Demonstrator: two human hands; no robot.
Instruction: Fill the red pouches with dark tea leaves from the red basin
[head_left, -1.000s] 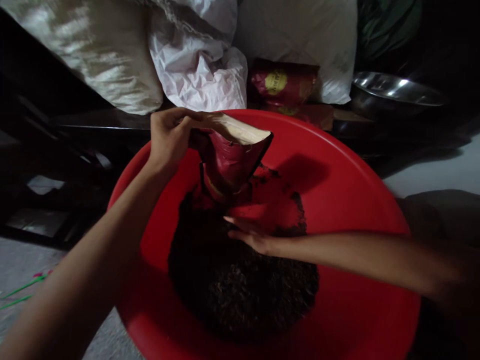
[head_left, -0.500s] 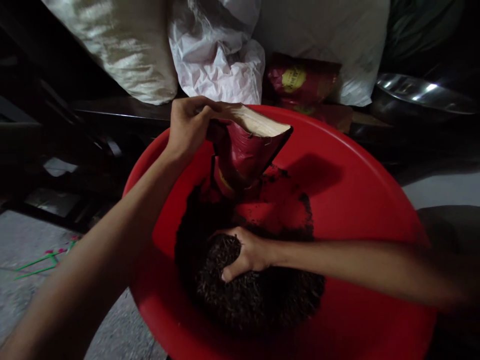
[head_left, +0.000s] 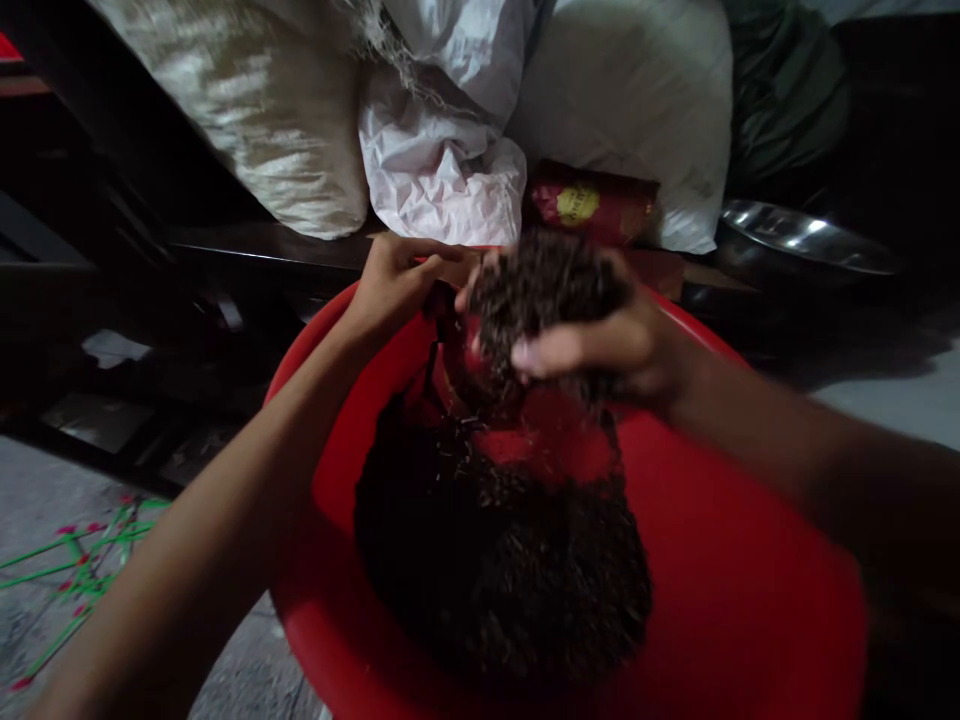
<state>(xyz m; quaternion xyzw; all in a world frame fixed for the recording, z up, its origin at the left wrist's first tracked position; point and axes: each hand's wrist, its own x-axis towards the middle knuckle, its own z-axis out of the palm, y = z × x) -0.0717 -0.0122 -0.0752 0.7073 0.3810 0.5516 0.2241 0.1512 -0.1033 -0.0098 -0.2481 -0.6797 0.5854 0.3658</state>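
Note:
My left hand (head_left: 394, 285) pinches the top edge of a dark red foil bag (head_left: 459, 360), which stands upright inside a large red plastic basin (head_left: 735, 500). Over the bag's mouth, my right hand (head_left: 637, 340) is curled round a heaped clump of dark dried tea leaves (head_left: 544, 295). That hand is smeared by motion, and it hides the bag's opening and most of its front. A few loose bits are falling below it. In the bottom of the basin lies a broad pile of the same tea leaves (head_left: 525, 580).
Behind the basin stand a cream woven sack (head_left: 277, 120), a crumpled white plastic bag (head_left: 450, 180) and another pale sack (head_left: 637, 90). A filled red packet with a yellow label (head_left: 592, 203) lies there. A metal bowl (head_left: 810, 240) sits right; green sticks (head_left: 82, 560) lie on the floor.
My right hand has risen from the pile to the bag's mouth, carrying a clump of tea leaves. My left hand still grips the bag's edge. The camera view has shifted slightly.

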